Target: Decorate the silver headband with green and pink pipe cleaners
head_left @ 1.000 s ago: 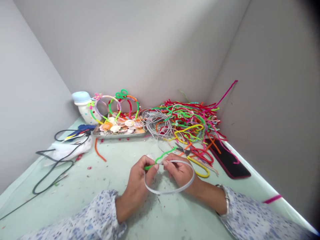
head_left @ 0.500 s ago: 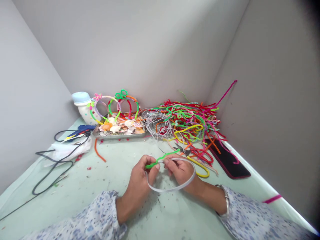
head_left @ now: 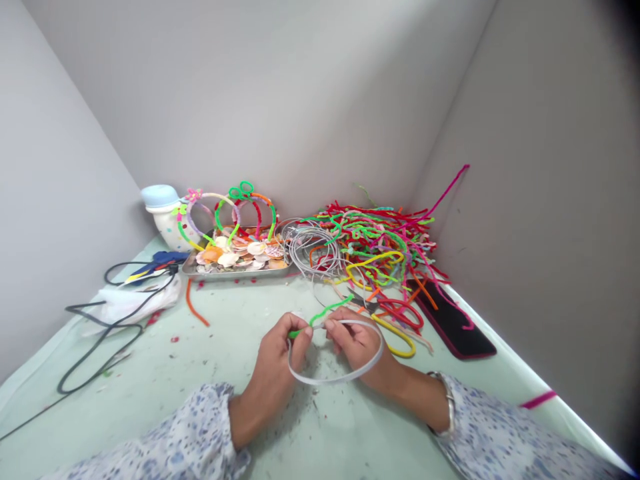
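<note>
Between my two hands, just above the tabletop (head_left: pixel 210 373), sits a thin grey headband (head_left: pixel 325 382), its loop bowed toward me. My left hand (head_left: pixel 279 352) is pinched, thumb against forefinger, on the band and a green pipe cleaner (head_left: pixel 329 309) whose free end slants up and away past my right fingertips. My right hand (head_left: pixel 361 347) is curled, thumb and forefinger drawn close together at the band just beside the left pinch; whether they also nip the green, I can't tell.

Compared with half a second ago, little has changed: the free end has shifted very slightly and both grips look alike, so I judge the band has gained no visible green covering.

Beyond my right hand lie scissors (head_left: pixel 367 307) and a heap of pipe cleaners (head_left: pixel 385 233); beyond my left, a metal tray (head_left: pixel 237 275) of shells.
</note>
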The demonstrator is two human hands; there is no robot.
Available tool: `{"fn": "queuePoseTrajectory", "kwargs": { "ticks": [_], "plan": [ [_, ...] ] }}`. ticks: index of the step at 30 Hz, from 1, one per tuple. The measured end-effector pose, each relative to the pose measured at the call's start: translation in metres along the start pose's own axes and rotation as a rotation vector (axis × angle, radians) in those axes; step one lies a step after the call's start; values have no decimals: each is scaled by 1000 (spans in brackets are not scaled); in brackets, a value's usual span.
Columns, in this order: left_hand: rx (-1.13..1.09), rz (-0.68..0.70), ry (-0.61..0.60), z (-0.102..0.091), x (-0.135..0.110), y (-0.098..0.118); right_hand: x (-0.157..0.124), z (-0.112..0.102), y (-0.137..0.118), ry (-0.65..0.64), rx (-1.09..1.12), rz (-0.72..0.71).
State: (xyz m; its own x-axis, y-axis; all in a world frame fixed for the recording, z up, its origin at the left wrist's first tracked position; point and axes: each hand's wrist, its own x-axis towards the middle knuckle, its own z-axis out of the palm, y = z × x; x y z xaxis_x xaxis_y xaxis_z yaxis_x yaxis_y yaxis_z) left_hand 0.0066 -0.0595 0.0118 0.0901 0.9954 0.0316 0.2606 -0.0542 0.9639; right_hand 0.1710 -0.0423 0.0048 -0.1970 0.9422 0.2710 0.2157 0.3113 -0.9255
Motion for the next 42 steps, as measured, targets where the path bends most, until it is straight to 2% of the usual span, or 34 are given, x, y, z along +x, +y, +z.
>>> {"fn": "queuePoseTrajectory", "kwargs": {
  "ticks": [11,19,22,26,29,35,42],
  "plan": [
    [-78,29,12,1,3,-9,-3,-1,1,-23,-137,-194],
    [-109,45,16,0,4,-16,-5,-1,-1,-21,-158,-270],
    [-88,46,12,0,2,-10,-5,-1,-2,-15,-147,-210],
    [-69,22,6,2,3,-3,-3,0,4,4,-78,6],
    [-77,61,25,2,5,-3,-1,1,10,24,-31,130],
    [75,287,81,-2,5,-6,2,2,17,23,-11,186],
    [142,318,94,-1,9,-5,1,4,15,25,-4,205]
  ]
}}
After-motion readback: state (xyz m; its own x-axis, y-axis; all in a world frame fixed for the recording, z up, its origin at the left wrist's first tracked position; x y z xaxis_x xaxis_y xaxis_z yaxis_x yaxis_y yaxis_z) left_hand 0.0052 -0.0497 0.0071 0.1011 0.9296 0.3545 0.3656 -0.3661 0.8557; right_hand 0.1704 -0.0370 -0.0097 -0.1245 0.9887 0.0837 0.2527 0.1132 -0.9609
